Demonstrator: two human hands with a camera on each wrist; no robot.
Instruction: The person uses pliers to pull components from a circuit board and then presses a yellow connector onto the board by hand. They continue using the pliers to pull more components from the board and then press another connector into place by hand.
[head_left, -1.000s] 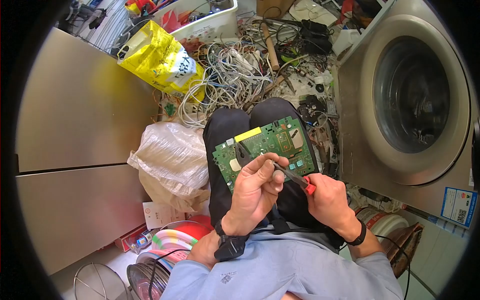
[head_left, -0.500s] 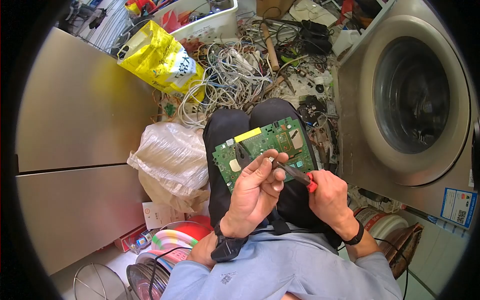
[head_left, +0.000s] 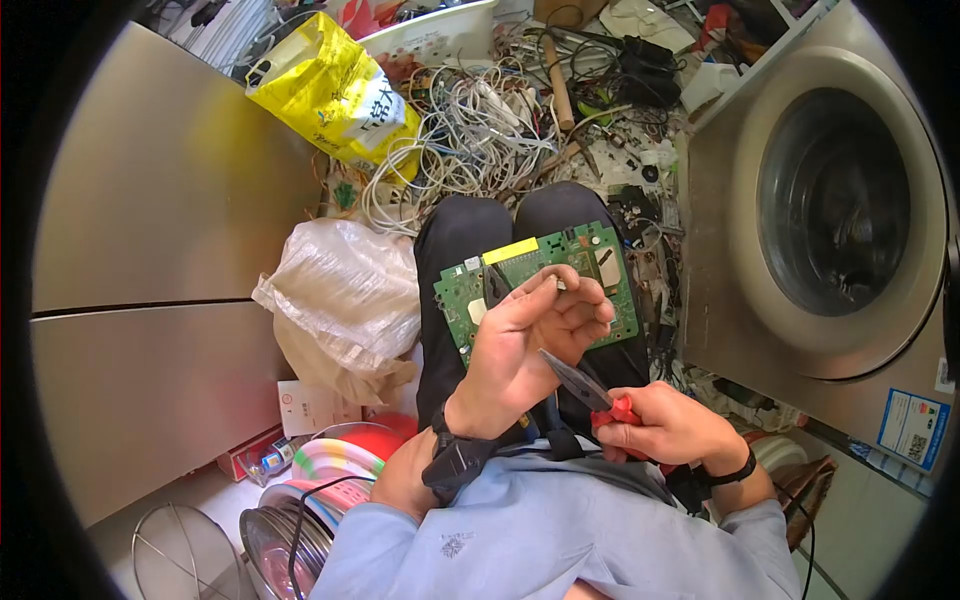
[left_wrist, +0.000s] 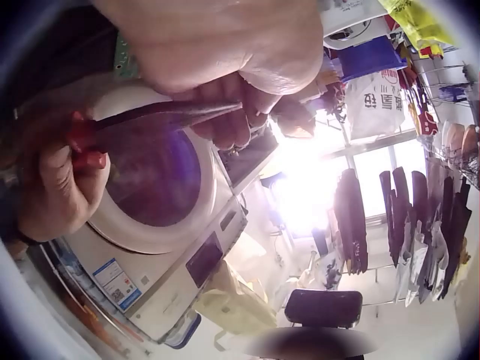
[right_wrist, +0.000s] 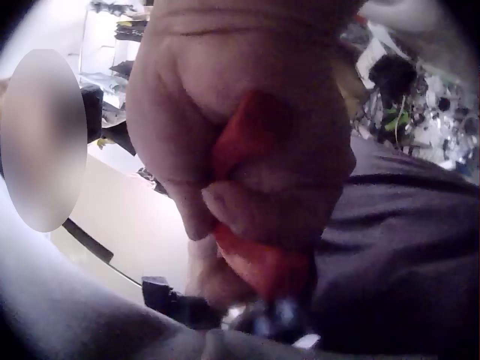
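Note:
My left hand (head_left: pixel 525 350) is raised over the lap, pinching a tiny pale piece (head_left: pixel 560 286) between thumb and forefinger; the other fingers curl loosely. My right hand (head_left: pixel 665 425) grips red-handled long-nose pliers (head_left: pixel 578 382), their tapered jaws pointing toward the left palm and apart from the pinched piece. In the left wrist view the pliers (left_wrist: pixel 172 114) appear just below the left palm, and the right wrist view shows the red handles (right_wrist: pixel 262 262) inside the fist. Across the thighs lies a green circuit board (head_left: pixel 460 300), partly hidden by the left hand. A dark pointed tool (head_left: pixel 495 286) lies on it.
A washing machine (head_left: pixel 730 300) stands at the right, a large metallic cabinet front (head_left: pixel 180 200) at the left. Beyond the knees are tangled cables (head_left: pixel 480 130) and a yellow bag (head_left: pixel 340 95). A whitish sack (head_left: pixel 340 290) lies beside the left leg, with basins (head_left: pixel 335 460) nearer.
The right hand has drawn the pliers back and down, away from the left fingertips. The left hand has risen slightly, its fingers spreading more, still pinching the tiny piece. The head view has shifted a little.

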